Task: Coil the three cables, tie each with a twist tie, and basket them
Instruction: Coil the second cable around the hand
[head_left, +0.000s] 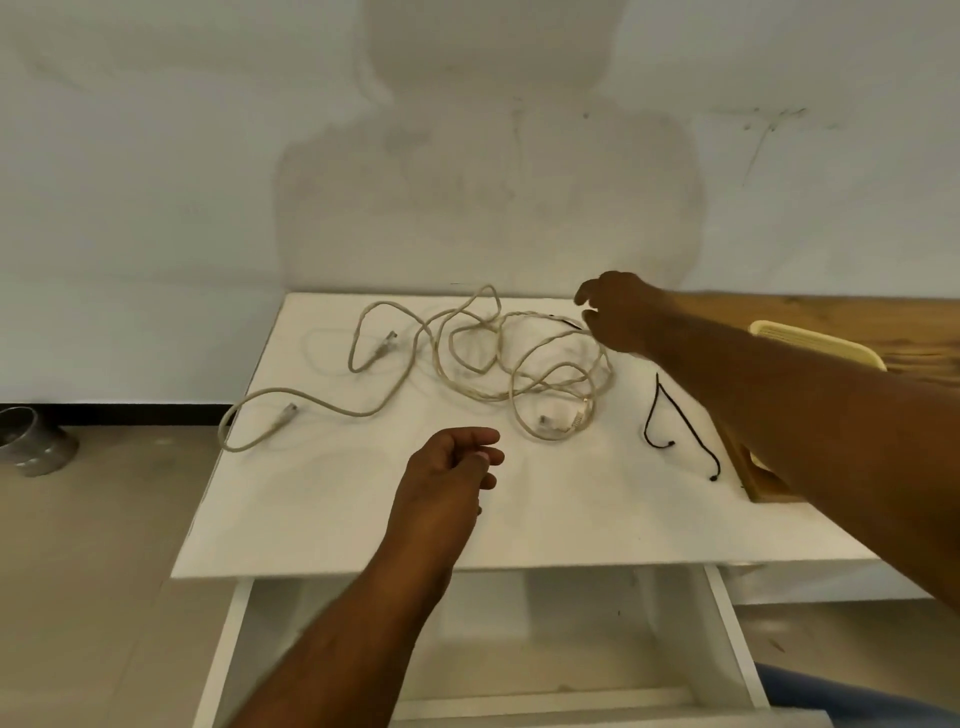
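Observation:
Pale grey cables lie tangled in loose loops across the back of the white table, their plug ends at left and centre. A black twist tie lies on the table to the right of the tangle. Another dark tie shows by my right fingertips. My right hand reaches over the far right part of the tangle with fingers apart, holding nothing. Over the near middle of the table my left hand hovers, fingers loosely curled and empty. The cream basket sits at the right, partly hidden by my right arm.
A wooden surface adjoins the table on the right, with a wooden block at its near edge. An open white drawer juts out below the table front. A grey pipe fitting stands on the floor at left. A wall rises just behind.

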